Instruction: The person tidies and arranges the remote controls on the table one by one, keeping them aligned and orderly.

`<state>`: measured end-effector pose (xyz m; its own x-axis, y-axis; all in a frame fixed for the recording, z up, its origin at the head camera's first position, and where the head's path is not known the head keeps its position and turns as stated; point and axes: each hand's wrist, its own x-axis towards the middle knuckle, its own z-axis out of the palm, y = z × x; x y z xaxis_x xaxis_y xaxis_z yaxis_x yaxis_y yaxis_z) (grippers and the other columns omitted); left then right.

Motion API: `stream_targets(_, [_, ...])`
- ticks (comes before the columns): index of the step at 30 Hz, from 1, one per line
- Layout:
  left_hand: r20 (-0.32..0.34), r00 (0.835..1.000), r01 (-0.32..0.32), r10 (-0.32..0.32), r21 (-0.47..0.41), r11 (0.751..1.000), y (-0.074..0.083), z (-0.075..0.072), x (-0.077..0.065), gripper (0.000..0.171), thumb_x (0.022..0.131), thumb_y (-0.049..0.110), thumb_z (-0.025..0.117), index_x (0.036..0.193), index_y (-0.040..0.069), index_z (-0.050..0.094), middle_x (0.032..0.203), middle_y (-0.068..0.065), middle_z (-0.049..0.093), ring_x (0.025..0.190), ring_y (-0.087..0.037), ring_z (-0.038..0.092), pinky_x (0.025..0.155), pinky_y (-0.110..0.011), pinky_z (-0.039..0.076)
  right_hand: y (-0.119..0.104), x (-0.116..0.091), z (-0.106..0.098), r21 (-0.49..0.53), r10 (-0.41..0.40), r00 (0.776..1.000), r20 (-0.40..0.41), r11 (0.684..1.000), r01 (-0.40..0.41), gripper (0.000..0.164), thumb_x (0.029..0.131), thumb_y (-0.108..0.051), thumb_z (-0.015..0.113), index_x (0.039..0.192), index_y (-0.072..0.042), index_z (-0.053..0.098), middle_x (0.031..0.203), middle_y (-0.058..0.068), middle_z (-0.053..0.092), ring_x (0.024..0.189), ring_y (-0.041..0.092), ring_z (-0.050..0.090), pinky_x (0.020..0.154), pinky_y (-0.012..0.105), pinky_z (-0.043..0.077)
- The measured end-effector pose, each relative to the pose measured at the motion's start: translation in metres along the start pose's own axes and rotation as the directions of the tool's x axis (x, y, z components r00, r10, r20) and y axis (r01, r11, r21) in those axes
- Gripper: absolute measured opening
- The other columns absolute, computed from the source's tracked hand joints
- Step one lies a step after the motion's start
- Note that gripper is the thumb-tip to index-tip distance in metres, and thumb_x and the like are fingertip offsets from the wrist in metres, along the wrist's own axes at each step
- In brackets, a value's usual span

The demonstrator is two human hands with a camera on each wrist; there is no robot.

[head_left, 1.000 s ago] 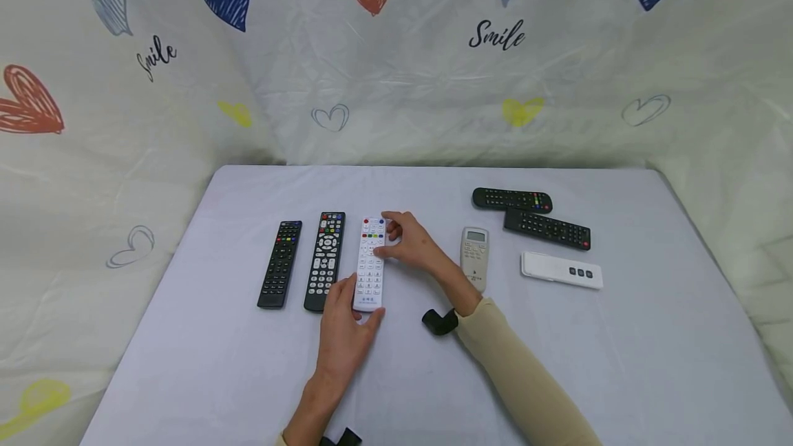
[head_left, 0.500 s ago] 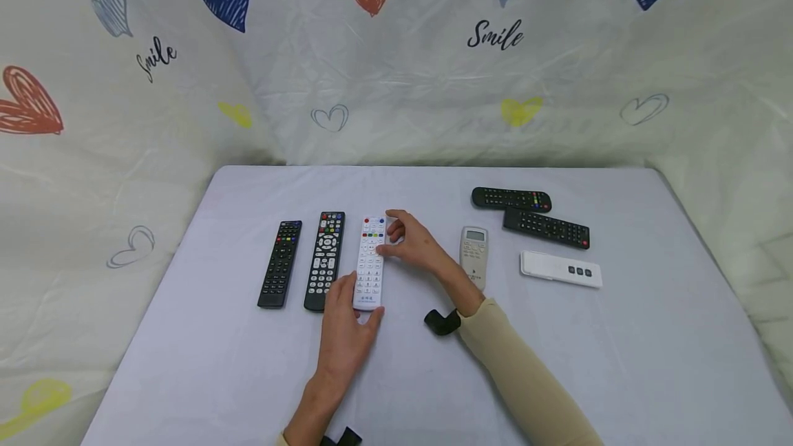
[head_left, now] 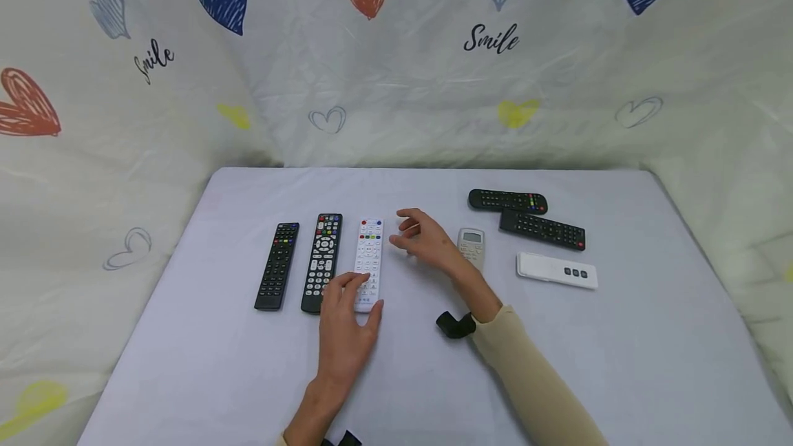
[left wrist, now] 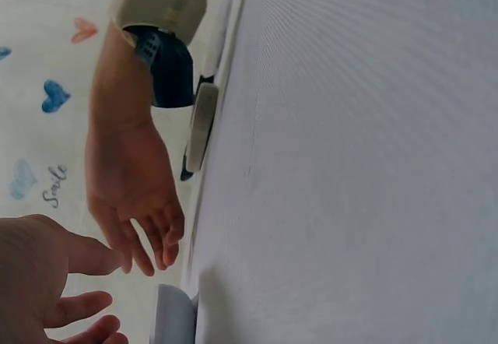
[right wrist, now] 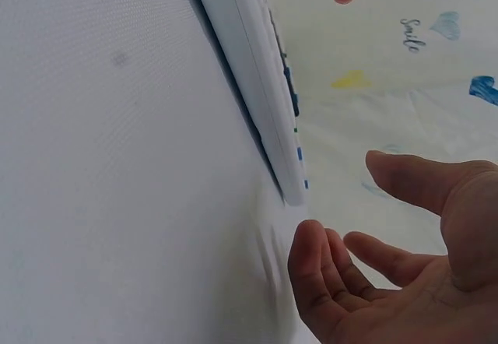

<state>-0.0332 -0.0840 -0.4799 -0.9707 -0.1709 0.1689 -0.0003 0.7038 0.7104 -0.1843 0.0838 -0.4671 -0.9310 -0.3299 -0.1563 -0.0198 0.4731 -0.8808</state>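
Observation:
A white remote control (head_left: 369, 250) with small coloured buttons lies upright on the table. My left hand (head_left: 347, 332) hovers over its lower end, thumb and fingers spread, holding nothing; in the left wrist view that hand (left wrist: 39, 282) appears apart from the remote's end (left wrist: 175, 317). To the right of the remote's top, my right hand (head_left: 430, 243) is lifted away with fingers loosely bent. The right wrist view has a gap between this hand (right wrist: 405, 266) and the white remote (right wrist: 253, 87). Left of it lie a black remote with white buttons (head_left: 323, 246) and a slimmer black remote (head_left: 277, 267).
A grey remote with a display (head_left: 471, 243) is partly hidden behind my right wrist. Further right lie a rounded black remote (head_left: 508, 201), another black remote (head_left: 542, 229) touching or close to it, and a white slab-like remote (head_left: 557, 270). A heart-printed sheet (head_left: 396, 74) hangs behind the white table (head_left: 650, 363).
My right hand has let go of the white remote's upper edge and moved right. The left fingers have risen off its lower end. The white remote stays in place.

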Motion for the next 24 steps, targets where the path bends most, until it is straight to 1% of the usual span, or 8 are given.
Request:
stream_targets(4, [0.005, 0.998, -0.056, 0.056, -0.042, 0.998, 0.002, 0.004, -0.001, 0.048, 0.085, 0.011, 0.086, 0.130, 0.012, 0.070, 0.133, -0.003, 0.059, 0.129, -0.021, 0.054, 0.110, -0.040, 0.053, 0.002, -0.004, -0.008, 0.020, 0.004, 1.000, -0.016, 1.000, -0.004, 0.060, 0.099, -0.022, 0.072, 0.151, -0.005, 0.049, 0.135, 0.019, 0.062, 0.123, 0.034, 0.063, 0.082, 0.033, 0.060])
stream_targets(9, [0.033, 0.993, -0.115, 0.118, -0.083, 0.990, 0.006, 0.012, -0.004, 0.043, 0.087, 0.009, 0.084, 0.127, 0.014, 0.071, 0.127, 0.002, 0.062, 0.124, -0.015, 0.056, 0.106, -0.038, 0.055, 0.003, -0.010, -0.016, 0.004, 0.012, 0.999, -0.040, 1.000, -0.012, 0.055, 0.100, -0.023, 0.071, 0.148, -0.006, 0.052, 0.135, 0.019, 0.062, 0.123, 0.034, 0.063, 0.080, 0.032, 0.059])
stream_targets(14, [0.057, 0.984, -0.164, 0.171, -0.107, 0.981, 0.011, 0.018, -0.005, 0.039, 0.088, 0.009, 0.082, 0.125, 0.015, 0.071, 0.125, 0.004, 0.064, 0.121, -0.013, 0.058, 0.103, -0.036, 0.055, 0.005, -0.014, -0.021, -0.015, -0.014, 0.998, -0.059, 1.000, 0.013, 0.051, 0.100, -0.022, 0.070, 0.146, -0.004, 0.054, 0.134, 0.019, 0.062, 0.123, 0.034, 0.064, 0.081, 0.032, 0.059])
stream_targets(19, [0.088, 0.979, -0.171, 0.184, -0.134, 0.976, 0.015, 0.024, -0.005, 0.039, 0.090, 0.010, 0.080, 0.127, 0.014, 0.070, 0.125, 0.004, 0.064, 0.122, -0.012, 0.059, 0.101, -0.034, 0.056, 0.008, -0.018, -0.028, -0.048, -0.020, 0.996, -0.092, 0.999, 0.016, 0.049, 0.100, -0.026, 0.070, 0.143, -0.007, 0.057, 0.132, 0.017, 0.063, 0.122, 0.033, 0.064, 0.080, 0.031, 0.056])
stream_targets(24, [0.135, 0.975, -0.153, 0.174, -0.153, 0.976, 0.018, 0.029, -0.004, 0.040, 0.092, 0.011, 0.078, 0.131, 0.013, 0.067, 0.127, 0.003, 0.064, 0.121, -0.013, 0.061, 0.101, -0.033, 0.057, 0.013, -0.021, -0.037, -0.061, -0.025, 0.993, -0.113, 0.998, 0.018, 0.047, 0.101, -0.027, 0.069, 0.142, -0.008, 0.058, 0.133, 0.016, 0.063, 0.123, 0.033, 0.064, 0.083, 0.034, 0.055])
